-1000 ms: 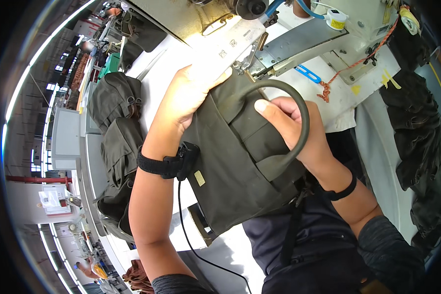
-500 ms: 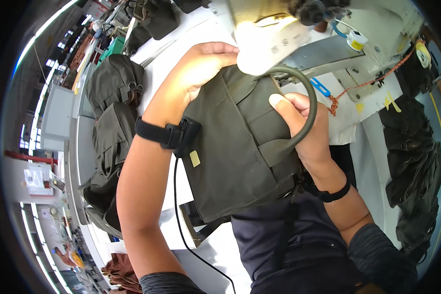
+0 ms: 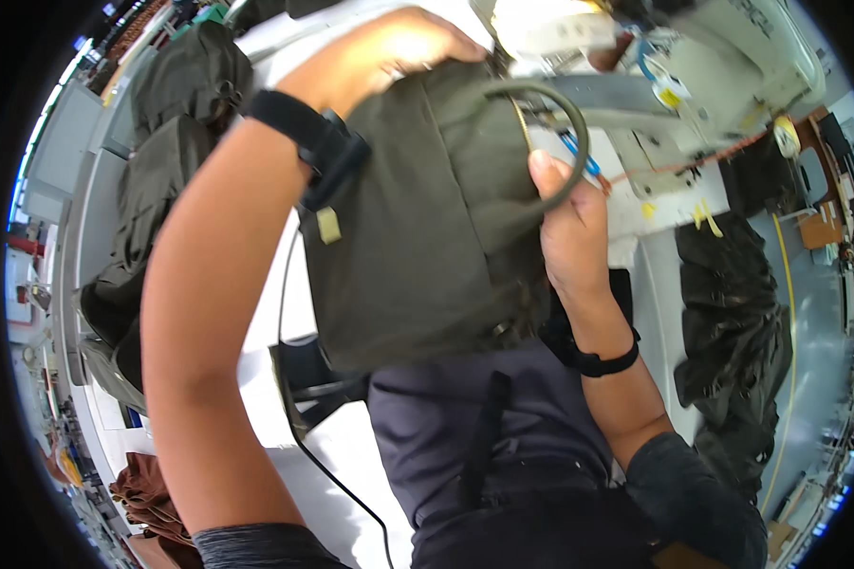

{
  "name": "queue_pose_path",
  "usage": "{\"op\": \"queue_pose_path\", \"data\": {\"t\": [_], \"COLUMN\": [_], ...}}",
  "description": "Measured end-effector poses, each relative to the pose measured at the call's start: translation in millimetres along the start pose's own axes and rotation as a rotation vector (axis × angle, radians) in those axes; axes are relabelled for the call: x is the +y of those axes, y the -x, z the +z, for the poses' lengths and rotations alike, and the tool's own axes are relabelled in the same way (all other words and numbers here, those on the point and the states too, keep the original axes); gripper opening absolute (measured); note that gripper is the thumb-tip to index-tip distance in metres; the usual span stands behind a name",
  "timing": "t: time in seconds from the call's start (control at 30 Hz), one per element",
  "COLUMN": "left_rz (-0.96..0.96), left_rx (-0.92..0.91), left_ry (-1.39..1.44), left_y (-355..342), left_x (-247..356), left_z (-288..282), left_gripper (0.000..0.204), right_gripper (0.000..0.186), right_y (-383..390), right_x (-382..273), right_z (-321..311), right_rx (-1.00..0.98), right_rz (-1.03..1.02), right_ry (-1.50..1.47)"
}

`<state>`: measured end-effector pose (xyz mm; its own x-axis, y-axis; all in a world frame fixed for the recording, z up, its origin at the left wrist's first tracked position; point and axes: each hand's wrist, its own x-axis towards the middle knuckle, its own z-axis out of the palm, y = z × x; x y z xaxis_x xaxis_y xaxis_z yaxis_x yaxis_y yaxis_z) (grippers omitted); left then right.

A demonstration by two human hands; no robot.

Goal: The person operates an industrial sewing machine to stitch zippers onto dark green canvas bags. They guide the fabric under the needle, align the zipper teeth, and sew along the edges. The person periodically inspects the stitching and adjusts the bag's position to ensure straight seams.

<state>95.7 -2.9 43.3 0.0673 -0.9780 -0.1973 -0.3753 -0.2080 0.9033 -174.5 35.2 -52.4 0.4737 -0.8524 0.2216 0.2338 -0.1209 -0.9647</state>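
Dark olive fabric bag (image 3: 399,275) at a sewing machine (image 3: 764,57), seen from the wearer's head. The bag lies between the two hands, before the torso, its far edge close to the lit machine head; whether it reaches beneath the needle cannot be told. The left hand (image 3: 394,43) lies along the far edge, its fingers extended and close together; glare and blur hide whether they pinch the cloth. The right hand (image 3: 576,213) has its thumb at the side edge, beside a gold-toothed zip (image 3: 521,123) and within the loop of the rounded handle (image 3: 584,137); its fingers are folded, the edge apparently pinched between them and the thumb.

State of the work: the bag appears largely assembled, with its panels joined, its handle in place and a small pale yellow tag (image 3: 328,226) on the front. What stitching is left, if any, at the far edge is not visible. Similar olive bags (image 3: 166,166) stand in a row to the left; whether these are finished cannot be judged. A blue tool (image 3: 577,155) lies on the white bench (image 3: 626,213) beyond the handle.
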Motion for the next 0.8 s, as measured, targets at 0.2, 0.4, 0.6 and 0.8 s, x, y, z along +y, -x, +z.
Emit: {"op": "queue_pose_path", "data": {"t": [0.2,0.4,0.6,0.8], "left_rz": [0.104,0.449,0.483,0.646], "left_rx": [0.287,0.526,0.571,0.911], "left_ry": [-0.454,-0.895,-0.977,-0.997], "left_y": [48,156,225,196], "left_x": [20,10,14,-15], "left_z": [10,69,208,227], "left_gripper": [0.023,0.036,0.044,0.037], "right_gripper": [0.033,0.034,0.031,0.028], "right_y": [40,40,46,57], "right_x": [-28,-49,-42,-47], "right_z": [-37,-49,-44,-32], "right_rx": [-0.154,-0.341,-0.296,-0.196], "right_rz": [0.099,0.192,0.374,0.418], "right_ry": [0.073,0.265,-0.131,-0.354]}}
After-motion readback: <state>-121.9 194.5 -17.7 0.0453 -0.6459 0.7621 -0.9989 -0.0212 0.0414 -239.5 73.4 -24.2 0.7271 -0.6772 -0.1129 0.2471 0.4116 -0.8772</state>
